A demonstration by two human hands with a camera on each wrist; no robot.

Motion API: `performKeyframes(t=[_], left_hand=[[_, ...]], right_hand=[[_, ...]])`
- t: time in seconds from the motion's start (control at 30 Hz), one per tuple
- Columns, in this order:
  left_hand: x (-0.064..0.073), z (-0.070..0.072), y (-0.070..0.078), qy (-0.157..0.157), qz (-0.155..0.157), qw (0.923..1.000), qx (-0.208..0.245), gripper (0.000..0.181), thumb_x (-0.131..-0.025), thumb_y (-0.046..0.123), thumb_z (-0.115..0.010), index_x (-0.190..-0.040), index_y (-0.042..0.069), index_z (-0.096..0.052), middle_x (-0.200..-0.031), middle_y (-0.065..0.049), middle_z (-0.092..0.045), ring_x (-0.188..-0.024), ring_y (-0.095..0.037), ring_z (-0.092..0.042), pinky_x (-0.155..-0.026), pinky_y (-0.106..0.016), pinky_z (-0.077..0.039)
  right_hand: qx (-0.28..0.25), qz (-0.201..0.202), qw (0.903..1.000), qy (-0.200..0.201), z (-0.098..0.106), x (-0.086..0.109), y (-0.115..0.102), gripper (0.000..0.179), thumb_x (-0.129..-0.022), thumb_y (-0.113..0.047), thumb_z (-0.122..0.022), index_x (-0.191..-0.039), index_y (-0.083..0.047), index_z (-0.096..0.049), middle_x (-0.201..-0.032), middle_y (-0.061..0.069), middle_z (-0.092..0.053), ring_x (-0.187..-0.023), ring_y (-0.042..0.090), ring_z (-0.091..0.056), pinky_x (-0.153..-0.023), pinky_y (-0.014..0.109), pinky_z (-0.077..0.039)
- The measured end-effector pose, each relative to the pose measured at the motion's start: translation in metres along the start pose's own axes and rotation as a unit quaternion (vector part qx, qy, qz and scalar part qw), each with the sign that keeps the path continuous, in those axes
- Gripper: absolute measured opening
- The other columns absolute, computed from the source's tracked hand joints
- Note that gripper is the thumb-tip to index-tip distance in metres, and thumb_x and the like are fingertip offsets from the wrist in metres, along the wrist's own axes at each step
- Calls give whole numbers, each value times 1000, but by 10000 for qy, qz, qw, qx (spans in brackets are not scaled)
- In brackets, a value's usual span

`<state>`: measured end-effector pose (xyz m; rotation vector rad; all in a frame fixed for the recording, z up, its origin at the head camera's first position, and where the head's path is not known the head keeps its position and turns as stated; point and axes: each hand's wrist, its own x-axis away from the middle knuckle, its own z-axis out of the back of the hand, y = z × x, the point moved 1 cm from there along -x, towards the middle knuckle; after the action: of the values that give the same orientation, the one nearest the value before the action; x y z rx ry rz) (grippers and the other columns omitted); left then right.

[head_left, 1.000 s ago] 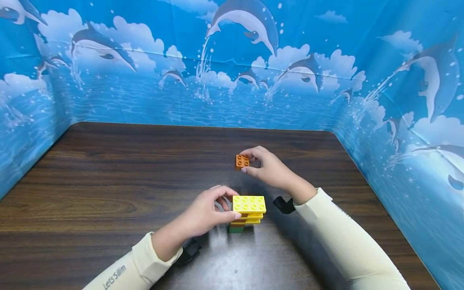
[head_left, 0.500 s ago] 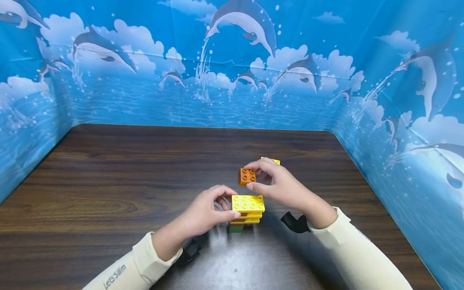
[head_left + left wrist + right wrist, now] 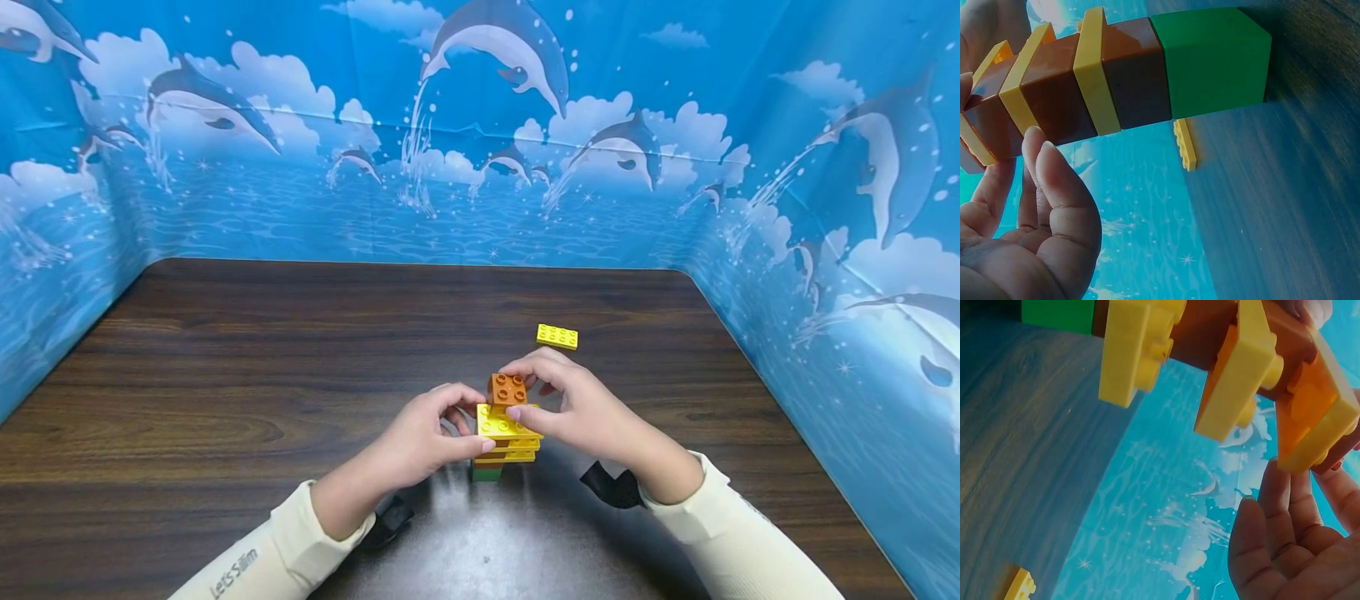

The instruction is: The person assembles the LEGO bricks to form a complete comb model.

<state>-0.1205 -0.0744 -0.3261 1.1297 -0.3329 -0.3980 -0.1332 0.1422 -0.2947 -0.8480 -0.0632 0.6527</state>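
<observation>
A tower of toy building bricks stands upright, with a green brick (image 3: pixel 1216 65) at its base and brown bricks (image 3: pixel 1060 87) alternating with yellow plates (image 3: pixel 495 423) above. The plates jut out to the right, as the right wrist view shows. My left hand (image 3: pixel 442 433) holds the tower's upper left side between thumb and fingers. Pinched in my right hand (image 3: pixel 581 408) is a small orange-brown brick (image 3: pixel 507 392) with its studs up. It sits right at the top yellow plate, over its middle, and hides some of that plate's studs.
A loose yellow plate (image 3: pixel 557 336) lies on the dark wooden table (image 3: pixel 262 375), behind my right hand. Blue dolphin-print cloth (image 3: pixel 300 208) stands round the table's back and sides. Black straps (image 3: pixel 613 485) are on both wrists.
My right hand has brought the orange-brown brick nearer and down onto the tower's top, uncovering the loose yellow plate behind. The left hand has stayed at the tower.
</observation>
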Motion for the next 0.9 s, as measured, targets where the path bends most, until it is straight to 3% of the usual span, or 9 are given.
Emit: performKeyframes(t=[0.2,0.37,0.53,0.9], left_hand=[[0,0,-1,9,-92,10000,-6,43,-84,18,-74,-119,1,-59,-104,-8,-58,-84,-17,-56,-67,-31,-50],[1,0,-1,34,-137,9999,1,43,-84,18,-74,-119,0,-59,-104,-8,-58,-85,-17,-56,-68,-30,-50],[1,0,-2,50,-175,9998,-10,42,-83,18,-74,-118,-1,-59,-103,-8,-58,-84,-17,-56,-68,-30,-50],[1,-2,-2,127,-193,9997,40,39,-82,17,-75,-115,0,-60,-103,-8,-58,-85,-17,-56,-67,-29,-51]], right_hand=[[-32,211,9997,-67,-3,4,-3,37,-85,-12,-74,-119,-12,-63,-112,-4,-58,-94,14,-54,-73,28,-50],[-46,285,9995,-134,-6,5,-4,35,-86,-15,-73,-120,-13,-63,-113,-4,-58,-96,12,-55,-78,30,-50],[110,306,9993,-194,-7,5,-7,37,-86,-16,-73,-121,-13,-63,-112,-4,-57,-97,11,-56,-81,28,-50],[312,263,9986,-333,-7,6,-10,38,-86,-17,-74,-122,-13,-64,-109,-5,-58,-92,10,-53,-73,27,-50]])
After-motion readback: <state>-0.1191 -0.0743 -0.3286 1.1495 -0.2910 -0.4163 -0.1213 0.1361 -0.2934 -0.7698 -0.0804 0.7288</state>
